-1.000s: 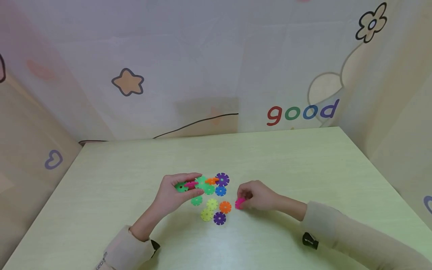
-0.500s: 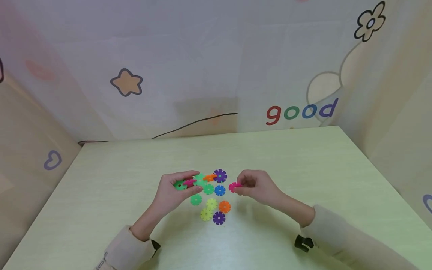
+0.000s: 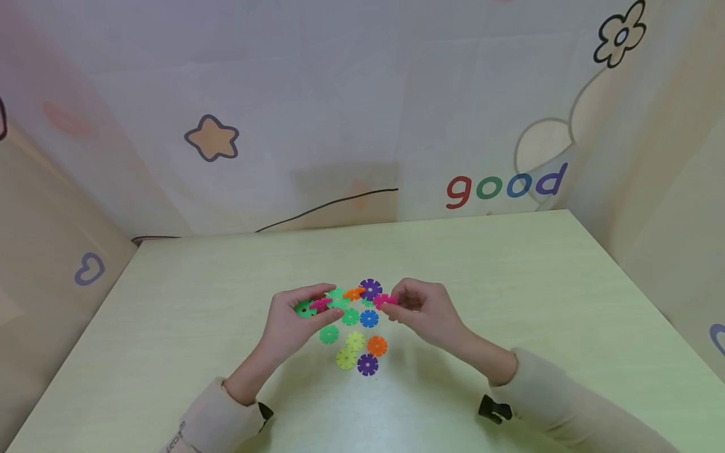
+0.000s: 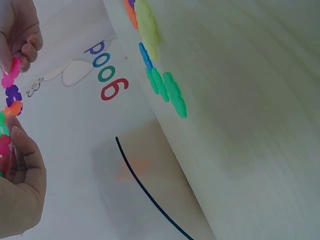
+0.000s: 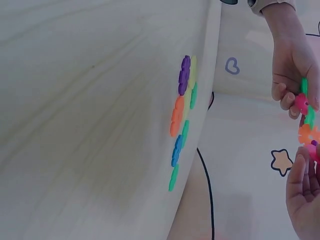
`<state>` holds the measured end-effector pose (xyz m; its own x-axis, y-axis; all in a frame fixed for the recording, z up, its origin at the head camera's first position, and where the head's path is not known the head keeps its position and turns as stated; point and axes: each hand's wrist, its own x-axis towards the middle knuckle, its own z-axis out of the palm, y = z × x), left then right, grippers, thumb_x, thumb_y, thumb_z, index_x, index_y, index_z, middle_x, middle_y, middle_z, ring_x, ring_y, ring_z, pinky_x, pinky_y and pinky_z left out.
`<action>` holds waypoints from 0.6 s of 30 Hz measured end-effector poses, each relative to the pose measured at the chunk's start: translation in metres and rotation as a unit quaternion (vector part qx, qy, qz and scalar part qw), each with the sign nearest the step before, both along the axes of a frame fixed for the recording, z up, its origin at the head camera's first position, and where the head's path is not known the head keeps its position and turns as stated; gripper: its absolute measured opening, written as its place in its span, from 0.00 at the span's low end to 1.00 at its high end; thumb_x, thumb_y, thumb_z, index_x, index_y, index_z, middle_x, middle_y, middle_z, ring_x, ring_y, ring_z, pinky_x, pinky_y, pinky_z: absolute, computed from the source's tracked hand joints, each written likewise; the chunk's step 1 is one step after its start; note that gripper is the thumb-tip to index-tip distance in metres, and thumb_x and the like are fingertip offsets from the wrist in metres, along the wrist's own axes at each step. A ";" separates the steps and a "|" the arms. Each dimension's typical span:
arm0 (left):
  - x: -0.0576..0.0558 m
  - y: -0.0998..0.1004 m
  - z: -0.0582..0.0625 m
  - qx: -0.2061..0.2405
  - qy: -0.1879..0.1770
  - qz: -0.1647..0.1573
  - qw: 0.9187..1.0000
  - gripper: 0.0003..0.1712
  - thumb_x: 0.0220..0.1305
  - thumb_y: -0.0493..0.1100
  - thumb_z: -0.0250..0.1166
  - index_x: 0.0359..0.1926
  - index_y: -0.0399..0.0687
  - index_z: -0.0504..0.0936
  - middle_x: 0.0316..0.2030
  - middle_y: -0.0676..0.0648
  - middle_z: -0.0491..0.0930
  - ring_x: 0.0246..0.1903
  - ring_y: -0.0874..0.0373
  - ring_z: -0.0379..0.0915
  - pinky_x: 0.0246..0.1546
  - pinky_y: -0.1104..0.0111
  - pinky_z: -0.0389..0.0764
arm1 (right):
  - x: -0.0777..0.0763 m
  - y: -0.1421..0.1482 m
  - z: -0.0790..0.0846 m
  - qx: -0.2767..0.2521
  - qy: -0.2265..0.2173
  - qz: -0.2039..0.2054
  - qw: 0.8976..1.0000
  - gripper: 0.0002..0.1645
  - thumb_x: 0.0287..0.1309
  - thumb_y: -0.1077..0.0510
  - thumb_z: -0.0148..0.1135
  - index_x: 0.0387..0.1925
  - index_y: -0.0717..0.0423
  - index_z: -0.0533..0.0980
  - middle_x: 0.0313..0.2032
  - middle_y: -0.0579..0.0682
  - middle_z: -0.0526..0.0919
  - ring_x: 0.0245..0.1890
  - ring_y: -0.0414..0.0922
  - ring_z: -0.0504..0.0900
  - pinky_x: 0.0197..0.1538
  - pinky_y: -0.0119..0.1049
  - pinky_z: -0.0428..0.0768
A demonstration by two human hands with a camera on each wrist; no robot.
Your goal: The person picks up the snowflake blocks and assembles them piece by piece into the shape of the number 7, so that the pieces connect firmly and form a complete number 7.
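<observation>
My left hand (image 3: 296, 319) grips a chain of notched plastic discs held above the table. From left to right the chain runs through a green disc (image 3: 305, 308), a pink disc (image 3: 320, 304), a second green disc, an orange disc (image 3: 354, 294) and a purple disc (image 3: 370, 289). Between thumb and fingertips my right hand (image 3: 426, 311) pinches another pink disc (image 3: 384, 301), its edge right at the purple disc. In the left wrist view that pink disc (image 4: 11, 74) lines up with the chain's purple end (image 4: 13, 94).
Below the hands, loose discs lie on the pale table (image 3: 226, 270): several green, a blue disc (image 3: 369, 319), two yellow ones (image 3: 347, 359), an orange one (image 3: 377, 345) and a purple one (image 3: 367, 365). A printed curtain (image 3: 317, 94) stands behind and at both sides.
My right hand has lifted the pink disc from beside the loose orange disc and carried it up and left to the purple end of the chain. My left hand has barely moved.
</observation>
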<state>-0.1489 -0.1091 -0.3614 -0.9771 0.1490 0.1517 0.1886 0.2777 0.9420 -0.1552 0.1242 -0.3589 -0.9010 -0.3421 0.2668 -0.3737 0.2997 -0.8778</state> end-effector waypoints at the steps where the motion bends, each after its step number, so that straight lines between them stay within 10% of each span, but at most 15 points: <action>1: 0.000 0.001 0.000 0.002 -0.001 0.002 1.000 0.21 0.48 0.38 0.71 0.47 0.42 0.81 0.39 0.44 0.81 0.30 0.56 0.78 0.28 0.71 0.79 | 0.000 -0.001 0.000 0.000 0.010 -0.004 1.000 0.04 0.52 0.63 0.64 0.28 0.59 0.76 0.24 0.48 0.80 0.25 0.42 0.80 0.32 0.32 0.80; 8: 0.003 0.005 -0.003 0.050 0.015 -0.015 0.999 0.15 0.51 0.30 0.66 0.43 0.35 0.80 0.30 0.41 0.79 0.27 0.50 0.78 0.27 0.67 0.81 | -0.002 -0.006 -0.004 0.000 0.084 -0.028 0.996 0.04 0.51 0.65 0.65 0.26 0.59 0.76 0.22 0.46 0.80 0.22 0.44 0.79 0.28 0.31 0.79; 18: 0.007 0.009 -0.005 0.061 -0.038 -0.122 0.990 0.23 0.51 0.26 0.64 0.49 0.34 0.68 0.37 0.36 0.81 0.37 0.40 0.78 0.37 0.66 0.80 | -0.008 -0.007 -0.006 0.011 0.121 -0.035 0.992 0.03 0.50 0.64 0.66 0.27 0.58 0.78 0.23 0.45 0.81 0.22 0.37 0.77 0.27 0.30 0.78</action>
